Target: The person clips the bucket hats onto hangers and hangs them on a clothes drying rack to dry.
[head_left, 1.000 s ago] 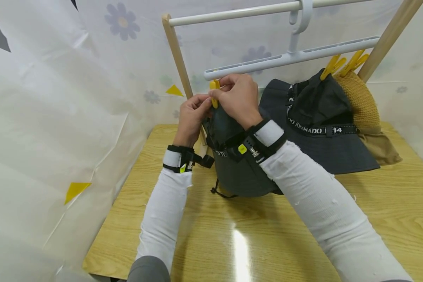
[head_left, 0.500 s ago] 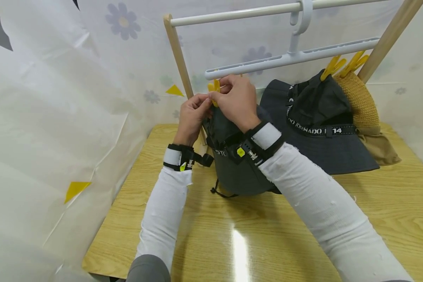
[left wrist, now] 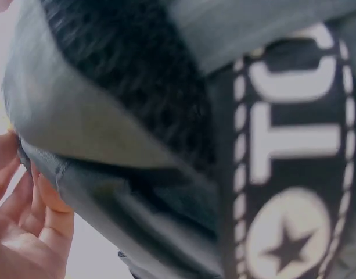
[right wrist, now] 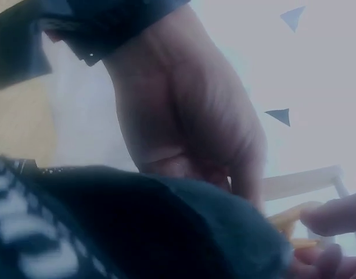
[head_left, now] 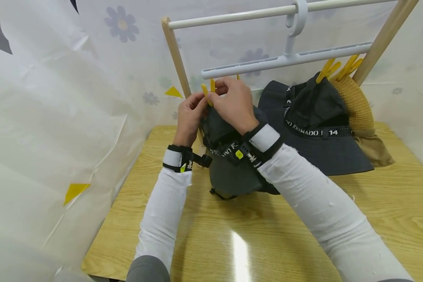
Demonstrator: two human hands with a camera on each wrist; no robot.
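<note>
My left hand (head_left: 188, 121) pinches the top of a dark grey bucket hat (head_left: 234, 176) with a lettered band and a chin cord. In the left wrist view its fingers lie at the edge of the hat's folded cloth. My right hand (head_left: 234, 102) pinches a yellow clothespin (head_left: 207, 95) right at the hat's top, just under the left end of a white hanger (head_left: 246, 70). In the right wrist view, thumb and fingers are at the clothespin (right wrist: 291, 221) beside the dark cloth. Another yellow clothespin (head_left: 238, 77) shows partly behind my right hand.
A dark hat with white lettering (head_left: 317, 102) and a mustard woven hat (head_left: 356, 105) hang from yellow clothespins at the hanger's right. A rack with a white rod (head_left: 232, 17) and wooden legs (head_left: 176, 55) stands on the wooden table (head_left: 204, 243). White sheeting surrounds it.
The clothespin's two ends stand further apart now, and it leans a little left. The hat's left end has tilted, showing more of its band. Both hands keep their hold.
</note>
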